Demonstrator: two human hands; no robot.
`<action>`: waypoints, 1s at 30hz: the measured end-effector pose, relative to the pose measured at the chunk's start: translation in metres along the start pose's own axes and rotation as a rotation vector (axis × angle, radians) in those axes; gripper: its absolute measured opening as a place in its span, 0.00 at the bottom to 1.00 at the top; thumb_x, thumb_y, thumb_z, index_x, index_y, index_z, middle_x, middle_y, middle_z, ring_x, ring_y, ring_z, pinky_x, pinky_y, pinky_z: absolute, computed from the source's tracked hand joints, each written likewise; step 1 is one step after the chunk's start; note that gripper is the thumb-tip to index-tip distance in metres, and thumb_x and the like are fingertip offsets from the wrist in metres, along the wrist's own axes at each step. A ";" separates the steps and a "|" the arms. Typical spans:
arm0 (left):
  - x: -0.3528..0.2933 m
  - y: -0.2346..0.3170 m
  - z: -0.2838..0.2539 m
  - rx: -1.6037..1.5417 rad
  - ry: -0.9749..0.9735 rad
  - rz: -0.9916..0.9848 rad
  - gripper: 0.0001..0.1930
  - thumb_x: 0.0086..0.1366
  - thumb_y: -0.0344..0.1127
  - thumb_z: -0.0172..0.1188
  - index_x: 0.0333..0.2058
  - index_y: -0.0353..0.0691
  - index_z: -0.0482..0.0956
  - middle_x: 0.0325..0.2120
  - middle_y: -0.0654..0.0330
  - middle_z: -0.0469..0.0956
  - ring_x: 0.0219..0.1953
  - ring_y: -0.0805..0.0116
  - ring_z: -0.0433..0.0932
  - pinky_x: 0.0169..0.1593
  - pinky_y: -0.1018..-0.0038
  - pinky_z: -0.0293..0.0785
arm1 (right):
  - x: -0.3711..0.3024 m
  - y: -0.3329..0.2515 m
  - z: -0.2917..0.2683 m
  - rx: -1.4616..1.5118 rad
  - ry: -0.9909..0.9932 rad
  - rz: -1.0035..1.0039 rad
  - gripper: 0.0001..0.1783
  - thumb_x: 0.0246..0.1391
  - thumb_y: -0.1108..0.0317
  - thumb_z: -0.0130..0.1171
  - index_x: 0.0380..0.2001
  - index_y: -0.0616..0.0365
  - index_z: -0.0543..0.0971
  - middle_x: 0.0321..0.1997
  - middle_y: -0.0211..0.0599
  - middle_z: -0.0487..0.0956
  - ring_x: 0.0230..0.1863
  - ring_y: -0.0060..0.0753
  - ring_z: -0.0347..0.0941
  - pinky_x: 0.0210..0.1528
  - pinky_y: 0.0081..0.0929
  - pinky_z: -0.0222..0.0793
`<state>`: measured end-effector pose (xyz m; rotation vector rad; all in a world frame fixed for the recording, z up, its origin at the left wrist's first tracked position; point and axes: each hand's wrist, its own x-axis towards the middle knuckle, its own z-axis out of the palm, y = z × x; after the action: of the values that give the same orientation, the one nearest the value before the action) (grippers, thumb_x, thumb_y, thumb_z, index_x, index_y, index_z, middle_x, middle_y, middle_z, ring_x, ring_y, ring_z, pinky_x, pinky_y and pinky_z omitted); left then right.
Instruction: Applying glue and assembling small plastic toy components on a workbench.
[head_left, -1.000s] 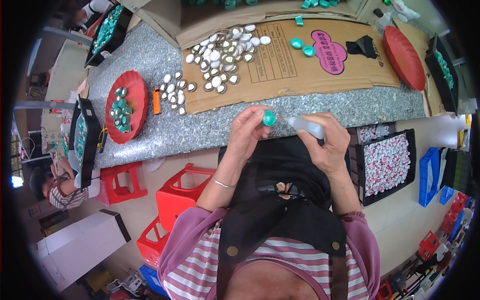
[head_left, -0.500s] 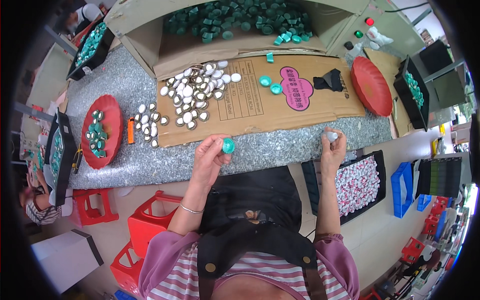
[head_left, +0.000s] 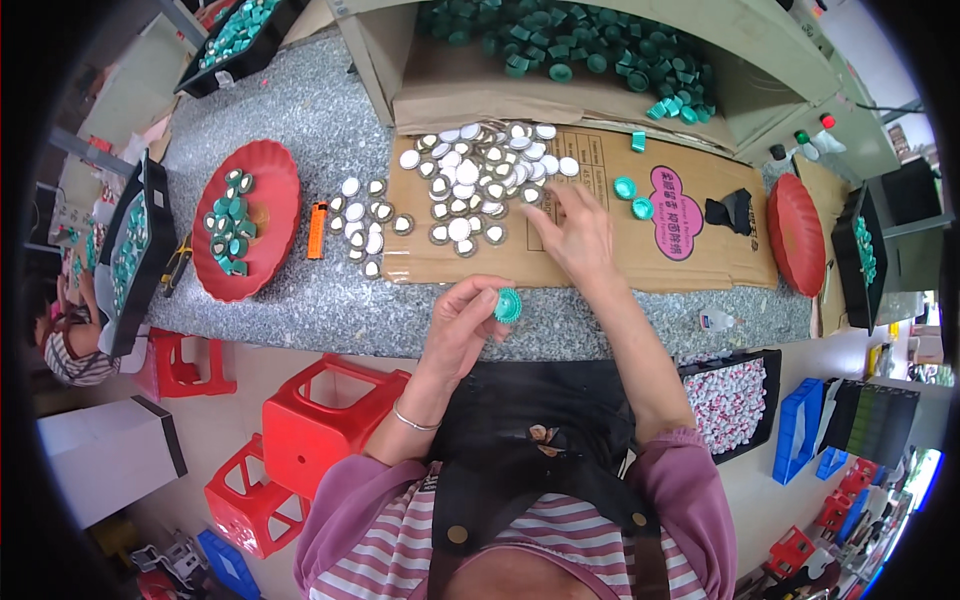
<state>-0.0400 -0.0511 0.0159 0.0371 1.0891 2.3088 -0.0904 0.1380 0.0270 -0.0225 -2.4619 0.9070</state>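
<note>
- Black apron cloth (head_left: pixel 530 410), creased and matte, falls below the near edge of the worktop (head_left: pixel 340 320), which is grey, speckled and stone-like.
- Glossy teal and round, a hollow fluted cap (head_left: pixel 509 305) sits pinched between thumb and fingers of the left hand (head_left: pixel 460 325), over the worktop's near edge.
- Small and translucent, a plastic bottle (head_left: pixel 717 320) lies by that same edge, farther right.
- Brown cardboard (head_left: pixel 600 265) lies flat on the worktop; above it the right hand (head_left: pixel 578 240) has thumb and forefinger parted, their tips beside the heaped discs (head_left: pixel 465 172). Whether they touch one, I cannot tell.
- White-faced and round, many with darker rims, those discs pile toward the cardboard's left edge; a looser group lies past it on the stone.
- Ruffled and red, an oval dish (head_left: pixel 284 195) near the worktop's left edge holds teal pieces, several with pale centres.
- Two more teal cups (head_left: pixel 642 208) rest on the cardboard's right half.
- Beyond its far edge, a pale, box-like shelf (head_left: pixel 372 65) holds a jumble of shiny green cups (head_left: pixel 597 62).
</note>
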 end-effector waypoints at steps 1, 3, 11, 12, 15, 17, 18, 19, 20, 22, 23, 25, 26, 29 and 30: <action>-0.002 -0.001 -0.005 -0.026 0.005 -0.003 0.11 0.65 0.34 0.50 0.41 0.35 0.75 0.26 0.65 0.76 0.22 0.82 0.73 0.25 0.85 0.71 | 0.008 0.000 0.006 -0.107 -0.078 0.016 0.13 0.43 0.65 0.64 0.30 0.62 0.76 0.26 0.41 0.75 0.28 0.43 0.73 0.30 0.33 0.68; -0.002 -0.001 -0.010 -0.044 -0.002 -0.011 0.11 0.65 0.35 0.50 0.41 0.35 0.75 0.26 0.65 0.76 0.21 0.82 0.73 0.25 0.85 0.71 | 0.018 0.001 0.012 -0.224 -0.142 -0.018 0.17 0.41 0.59 0.64 0.26 0.62 0.74 0.27 0.43 0.76 0.28 0.47 0.73 0.29 0.37 0.69; 0.003 0.006 -0.013 -0.128 -0.072 -0.064 0.11 0.65 0.35 0.50 0.42 0.36 0.74 0.26 0.65 0.75 0.23 0.81 0.72 0.28 0.84 0.71 | 0.022 0.021 -0.043 -0.090 -0.676 -0.219 0.16 0.39 0.77 0.58 0.37 0.59 0.76 0.41 0.40 0.76 0.45 0.43 0.71 0.44 0.33 0.69; 0.004 0.005 -0.012 -0.159 -0.087 -0.069 0.12 0.65 0.35 0.50 0.43 0.36 0.73 0.27 0.64 0.75 0.25 0.80 0.73 0.30 0.83 0.71 | 0.018 0.021 -0.047 -0.097 -0.681 -0.210 0.16 0.39 0.77 0.58 0.37 0.59 0.76 0.41 0.40 0.76 0.45 0.43 0.71 0.44 0.33 0.69; 0.004 0.000 -0.011 -0.172 -0.070 -0.076 0.12 0.65 0.36 0.50 0.44 0.36 0.72 0.28 0.64 0.75 0.26 0.80 0.73 0.31 0.83 0.71 | 0.007 0.015 -0.056 -0.033 -0.529 -0.194 0.20 0.39 0.75 0.60 0.41 0.57 0.75 0.42 0.39 0.76 0.47 0.43 0.70 0.46 0.33 0.69; 0.003 -0.002 -0.010 -0.182 -0.076 -0.075 0.13 0.65 0.35 0.50 0.45 0.36 0.72 0.29 0.63 0.75 0.27 0.79 0.74 0.31 0.82 0.72 | 0.005 0.007 -0.058 -0.129 -0.412 -0.035 0.20 0.38 0.74 0.61 0.41 0.56 0.76 0.42 0.40 0.76 0.46 0.43 0.72 0.46 0.32 0.69; 0.003 -0.003 -0.009 -0.188 -0.081 -0.070 0.13 0.65 0.35 0.50 0.46 0.36 0.71 0.30 0.63 0.76 0.29 0.78 0.75 0.32 0.82 0.72 | 0.004 0.005 -0.055 -0.130 -0.413 -0.034 0.20 0.38 0.74 0.61 0.41 0.56 0.76 0.42 0.40 0.76 0.46 0.43 0.72 0.46 0.32 0.69; 0.002 -0.004 -0.010 -0.186 -0.081 -0.072 0.13 0.65 0.35 0.50 0.46 0.36 0.71 0.30 0.63 0.76 0.29 0.78 0.75 0.32 0.82 0.72 | 0.004 0.002 -0.051 -0.135 -0.433 -0.024 0.19 0.38 0.73 0.62 0.39 0.57 0.77 0.40 0.40 0.76 0.43 0.43 0.73 0.44 0.32 0.70; 0.002 -0.005 -0.011 -0.197 -0.101 -0.072 0.14 0.65 0.34 0.49 0.47 0.36 0.71 0.31 0.62 0.76 0.31 0.76 0.76 0.34 0.80 0.74 | 0.003 0.001 -0.048 -0.140 -0.453 -0.015 0.18 0.38 0.73 0.62 0.38 0.59 0.77 0.38 0.41 0.77 0.40 0.43 0.74 0.42 0.32 0.70; 0.000 -0.005 -0.010 -0.204 -0.119 -0.073 0.14 0.66 0.34 0.49 0.49 0.36 0.70 0.33 0.61 0.76 0.33 0.74 0.77 0.36 0.79 0.75 | 0.004 0.004 -0.043 -0.160 -0.480 -0.031 0.16 0.38 0.73 0.62 0.36 0.60 0.77 0.36 0.41 0.77 0.37 0.42 0.74 0.39 0.32 0.71; 0.000 -0.005 -0.008 -0.197 -0.097 -0.069 0.15 0.66 0.34 0.49 0.49 0.35 0.69 0.36 0.58 0.76 0.35 0.72 0.77 0.38 0.77 0.76 | 0.004 0.007 -0.041 -0.183 -0.508 -0.049 0.15 0.38 0.73 0.61 0.35 0.61 0.78 0.34 0.42 0.77 0.34 0.41 0.75 0.37 0.32 0.71; 0.000 -0.006 -0.005 -0.188 -0.069 -0.066 0.16 0.66 0.35 0.49 0.50 0.35 0.68 0.38 0.54 0.76 0.37 0.69 0.77 0.41 0.76 0.76 | 0.001 0.009 -0.038 -0.199 -0.488 -0.064 0.15 0.38 0.74 0.61 0.34 0.62 0.78 0.32 0.41 0.76 0.33 0.40 0.74 0.36 0.31 0.70; 0.001 -0.007 -0.004 -0.225 -0.085 -0.050 0.16 0.65 0.33 0.49 0.50 0.35 0.68 0.41 0.55 0.74 0.40 0.68 0.76 0.45 0.73 0.75 | -0.001 0.009 -0.037 -0.219 -0.469 -0.080 0.14 0.37 0.74 0.61 0.34 0.63 0.77 0.30 0.41 0.76 0.31 0.38 0.74 0.35 0.30 0.70; 0.005 -0.011 -0.008 -0.290 -0.123 -0.028 0.16 0.65 0.32 0.48 0.51 0.35 0.68 0.46 0.53 0.72 0.46 0.64 0.74 0.52 0.69 0.71 | -0.017 -0.004 -0.046 0.017 -0.357 0.052 0.14 0.38 0.75 0.61 0.34 0.63 0.77 0.31 0.41 0.76 0.31 0.34 0.74 0.35 0.26 0.70; 0.006 -0.013 -0.009 -0.303 -0.139 -0.026 0.16 0.65 0.32 0.48 0.51 0.35 0.68 0.46 0.53 0.72 0.46 0.63 0.73 0.52 0.69 0.71 | -0.028 -0.010 -0.049 0.121 -0.310 0.077 0.15 0.38 0.76 0.62 0.35 0.63 0.77 0.33 0.39 0.76 0.32 0.30 0.74 0.37 0.23 0.70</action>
<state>-0.0405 -0.0478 -0.0008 0.0641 0.6601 2.3833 -0.0416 0.1548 0.0520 0.0708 -2.6988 1.1675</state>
